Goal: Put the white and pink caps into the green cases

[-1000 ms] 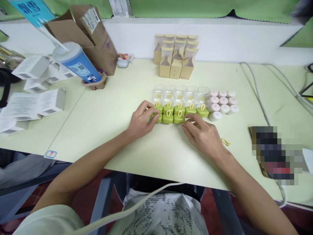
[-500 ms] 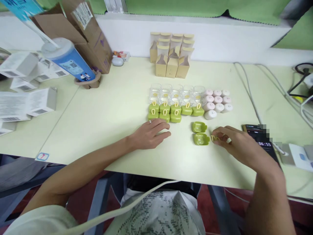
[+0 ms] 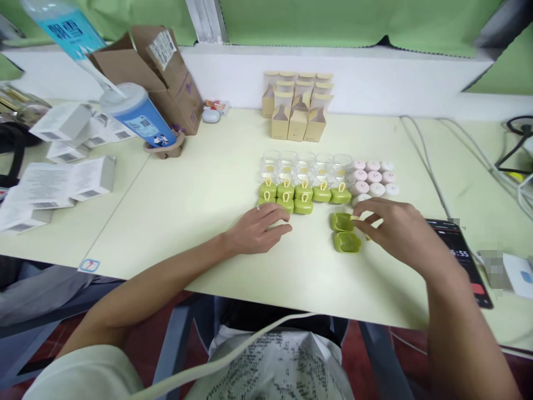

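Thumb and forefinger of the right hand (image 3: 393, 225) pinched together on a narrow pale-yellow strap (image 3: 355, 218), mostly hidden by the fingertips, at the right edge of the open green case (image 3: 347, 243); contact between strap and case too small to tell. Case lying in two hollow, round-cornered halves, one nearer the table edge, inner walls glossy. A second scrap of yellow (image 3: 368, 238) below the fingers, shape unclear. Left hand (image 3: 260, 229) palm down with fingers loosely curved and apart, around no object, a ring on one finger, just in front of the closed green cases (image 3: 303, 204): shiny, rounded blocks topped with matte yellow loops, five behind and three in front. Behind these, clear boxy shells (image 3: 306, 166) with yellow ovals showing through; to their right, smooth white-and-pink rounded pieces (image 3: 375, 176). Farther back, kraft-card cartons (image 3: 297, 128), flaps upright, on a pale, smooth tabletop (image 3: 208, 178).
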Demonstrator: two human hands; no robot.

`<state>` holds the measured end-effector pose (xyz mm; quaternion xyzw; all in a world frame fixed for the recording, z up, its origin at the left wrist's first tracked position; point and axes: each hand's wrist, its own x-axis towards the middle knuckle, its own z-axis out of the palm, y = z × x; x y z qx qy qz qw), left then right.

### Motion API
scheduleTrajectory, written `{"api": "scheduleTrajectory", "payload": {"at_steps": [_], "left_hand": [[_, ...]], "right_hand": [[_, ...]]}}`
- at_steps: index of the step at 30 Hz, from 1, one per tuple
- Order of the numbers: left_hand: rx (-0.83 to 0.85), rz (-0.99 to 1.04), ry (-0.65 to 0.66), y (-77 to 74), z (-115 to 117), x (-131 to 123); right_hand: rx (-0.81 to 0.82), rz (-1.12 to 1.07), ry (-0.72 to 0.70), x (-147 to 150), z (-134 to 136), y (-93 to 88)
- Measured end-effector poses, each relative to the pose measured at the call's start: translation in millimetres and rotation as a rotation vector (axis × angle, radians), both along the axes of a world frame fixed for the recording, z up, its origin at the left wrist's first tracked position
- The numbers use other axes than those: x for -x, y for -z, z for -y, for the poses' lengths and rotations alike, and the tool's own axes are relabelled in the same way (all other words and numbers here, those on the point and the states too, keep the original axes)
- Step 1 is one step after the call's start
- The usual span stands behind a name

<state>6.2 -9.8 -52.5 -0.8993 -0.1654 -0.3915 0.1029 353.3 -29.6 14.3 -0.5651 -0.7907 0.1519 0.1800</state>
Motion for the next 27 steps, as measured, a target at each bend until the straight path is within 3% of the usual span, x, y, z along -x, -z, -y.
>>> {"api": "scheduleTrajectory", "payload": {"at_steps": [3, 5, 8, 11, 16, 22, 27], "left_hand": [[-0.01, 0.01, -0.002, -2.6, 0.5, -0.6], [0.01, 0.046, 0.011, -5.0, 3.4, -2.9], [0.204, 0.142, 0.031, -6.7, 11.0, -9.5], [0.421, 0.218, 0.064, -5.4, 18.1, -17.0], [0.628, 0.422, 0.059, -4.2, 18.3, -19.6], [0.824, 0.481, 0.132, -3.6, 17.3, -13.3], [0.864, 0.501, 0.172, 0.3, 15.9, -10.6]], "right_hand": [[0.064, -0.051, 0.027, 5.6, -4.9, 2.6], [0.014, -0.107, 0.05, 8.3, -4.2, -1.5], [-0.137, -0.191, 0.067, 26.0, -1.4, -12.8], [-0.158, -0.368, -0.016, 63.3, -0.7, -16.8], [-0.131, -0.578, -0.136, 109.1, 4.8, 3.2], [-0.222, -0.732, -0.05, 99.7, 15.7, 22.5], [-0.326, -0.804, -0.155, 100.6, 17.1, 20.8]]}}
